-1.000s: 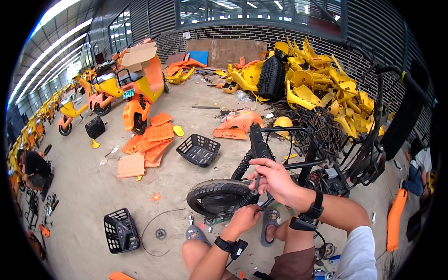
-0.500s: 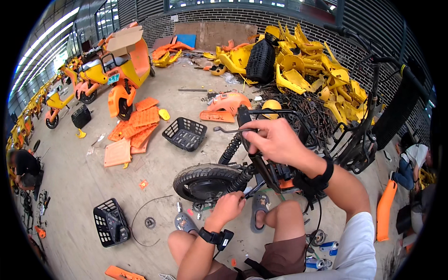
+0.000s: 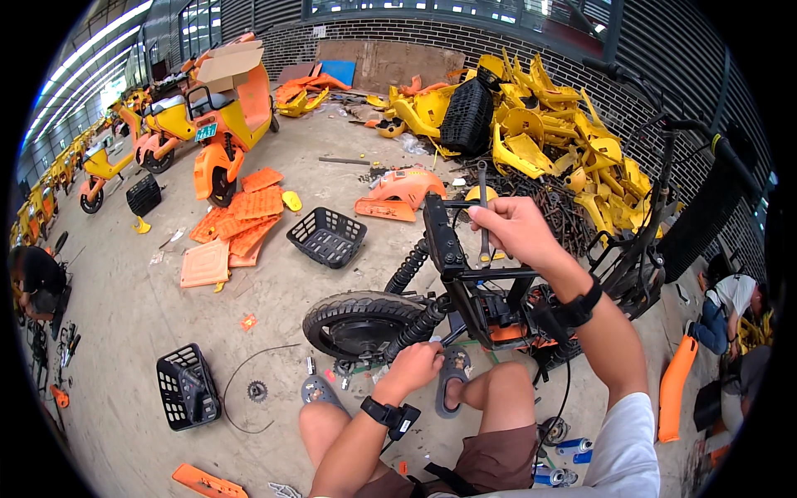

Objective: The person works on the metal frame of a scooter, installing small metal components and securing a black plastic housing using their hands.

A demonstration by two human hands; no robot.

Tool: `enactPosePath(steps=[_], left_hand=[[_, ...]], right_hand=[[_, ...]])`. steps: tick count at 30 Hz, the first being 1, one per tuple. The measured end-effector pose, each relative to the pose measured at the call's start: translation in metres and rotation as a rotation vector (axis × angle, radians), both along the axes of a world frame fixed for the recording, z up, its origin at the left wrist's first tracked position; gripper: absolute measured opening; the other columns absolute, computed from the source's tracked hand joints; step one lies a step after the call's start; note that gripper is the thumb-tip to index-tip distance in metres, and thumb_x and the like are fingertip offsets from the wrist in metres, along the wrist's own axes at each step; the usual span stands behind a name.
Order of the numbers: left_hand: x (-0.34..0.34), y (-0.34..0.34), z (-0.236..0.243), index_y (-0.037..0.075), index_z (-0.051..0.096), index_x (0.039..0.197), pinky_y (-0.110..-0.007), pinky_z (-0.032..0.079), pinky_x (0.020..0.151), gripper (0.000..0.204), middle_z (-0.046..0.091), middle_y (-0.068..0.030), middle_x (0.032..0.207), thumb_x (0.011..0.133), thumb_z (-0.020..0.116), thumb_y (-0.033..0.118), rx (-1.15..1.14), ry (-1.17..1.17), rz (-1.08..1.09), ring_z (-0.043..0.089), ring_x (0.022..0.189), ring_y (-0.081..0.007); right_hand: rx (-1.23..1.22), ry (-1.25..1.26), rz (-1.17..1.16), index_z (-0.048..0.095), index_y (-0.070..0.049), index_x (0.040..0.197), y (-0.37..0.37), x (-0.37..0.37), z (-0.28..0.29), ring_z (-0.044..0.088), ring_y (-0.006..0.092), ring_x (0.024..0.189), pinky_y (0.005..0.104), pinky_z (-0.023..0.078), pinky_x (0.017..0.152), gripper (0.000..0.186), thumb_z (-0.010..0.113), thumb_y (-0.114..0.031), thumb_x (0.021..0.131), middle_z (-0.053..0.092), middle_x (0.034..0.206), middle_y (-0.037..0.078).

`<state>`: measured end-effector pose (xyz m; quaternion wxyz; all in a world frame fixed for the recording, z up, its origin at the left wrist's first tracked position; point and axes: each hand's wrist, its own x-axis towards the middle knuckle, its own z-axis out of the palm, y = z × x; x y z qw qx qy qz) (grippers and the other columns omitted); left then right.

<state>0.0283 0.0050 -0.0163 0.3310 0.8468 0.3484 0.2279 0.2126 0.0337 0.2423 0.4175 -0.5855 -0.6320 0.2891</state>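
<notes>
My right hand [image 3: 516,232] grips a metal wrench [image 3: 482,184] near its middle, thumb and fingers closed. The wrench stands nearly upright, beside the black frame [image 3: 446,241] of a stripped scooter. My left hand [image 3: 413,365] is low, by the lower end of the rear shock absorber [image 3: 415,328] and the rear wheel [image 3: 320,324]. Its fingers are curled closed; what they hold, if anything, is hidden. A second coil shock [image 3: 407,267] rises on the wheel's far side.
Black plastic baskets [image 3: 327,238] [image 3: 171,390] lie on the floor. Beyond are orange panels [image 3: 249,214], yellow scooters [image 3: 241,116] and a heap of yellow body panels [image 3: 531,124]. Spray cans [image 3: 573,446] lie near my right leg. People crouch at far left [image 3: 37,278] and right [image 3: 735,286].
The wrench in my right hand has turned from lying leftward to nearly upright, and that hand has shifted slightly right. My left hand stays low by the wheel.
</notes>
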Motion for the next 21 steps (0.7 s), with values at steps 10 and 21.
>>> enactPosePath(steps=[10, 21], left_hand=[[-0.014, 0.0, 0.003, 0.003, 0.067, 0.102, -0.047, 0.052, 0.078, 0.022, 0.069, -0.0201, 0.088, 0.087, 0.059, 0.018, -0.009, 0.008, 0.028, 0.066, 0.086, -0.0388], [-0.018, -0.002, 0.006, 0.001, 0.066, 0.103, -0.049, 0.052, 0.082, 0.024, 0.068, -0.0224, 0.096, 0.087, 0.059, 0.018, -0.038, 0.046, -0.005, 0.065, 0.093, -0.0403]], right_hand=[[-0.184, 0.433, -0.008, 0.064, -0.001, 0.091, 0.025, 0.012, -0.042, 0.047, 0.0063, 0.045, 0.0219, 0.035, 0.041, 0.026, 0.059, -0.026, 0.098, 0.06, 0.068, 0.003], [-0.17, 0.676, -0.03, 0.063, 0.001, 0.097, 0.017, 0.023, -0.053, 0.053, 0.0101, 0.049, 0.0257, 0.043, 0.045, 0.031, 0.051, -0.028, 0.099, 0.065, 0.076, 0.008]])
